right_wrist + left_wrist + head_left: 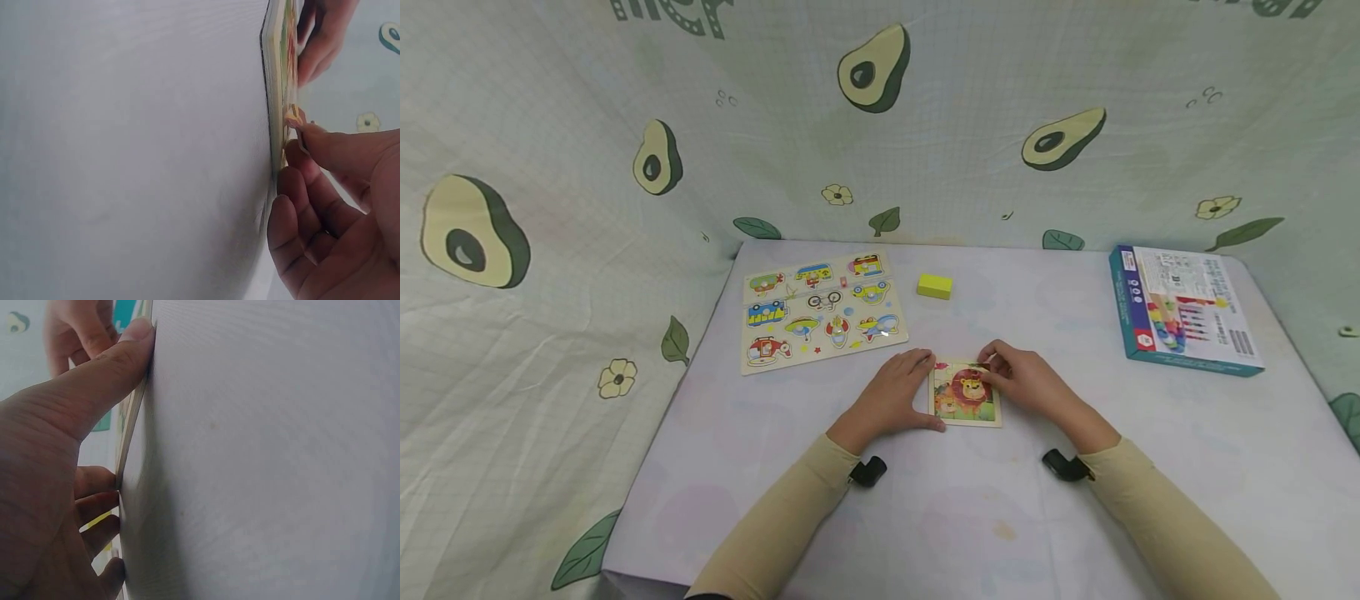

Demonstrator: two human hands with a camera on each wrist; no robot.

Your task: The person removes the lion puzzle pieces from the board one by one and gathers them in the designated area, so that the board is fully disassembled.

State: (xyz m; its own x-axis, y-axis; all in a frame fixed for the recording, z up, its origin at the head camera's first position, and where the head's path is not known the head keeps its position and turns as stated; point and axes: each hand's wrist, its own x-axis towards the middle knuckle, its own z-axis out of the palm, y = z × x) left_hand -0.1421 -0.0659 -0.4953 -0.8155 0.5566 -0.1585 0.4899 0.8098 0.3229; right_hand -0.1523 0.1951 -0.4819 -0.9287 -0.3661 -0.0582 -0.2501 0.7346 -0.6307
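A small square lion puzzle (966,400) lies on the table between both hands. My left hand (895,392) rests at its left side, thumb along the near edge and fairly straight fingers by the far left corner. In the left wrist view, the left thumb (119,365) touches the thin edge of the board (129,428). My right hand (1022,379) is over the puzzle's far right corner. Between its thumb and index finger it pinches a small brown-and-orange puzzle piece (296,117), tilted against the board. The right hand's other fingers curl loosely beside the board's edge.
A larger vehicle puzzle board (808,329) lies behind and left of the hands. Beyond the lion puzzle sits a yellow block (934,287). At the back right lies a flat teal-and-white box (1187,312). Avocado-print cloth (962,192) hangs behind the table.
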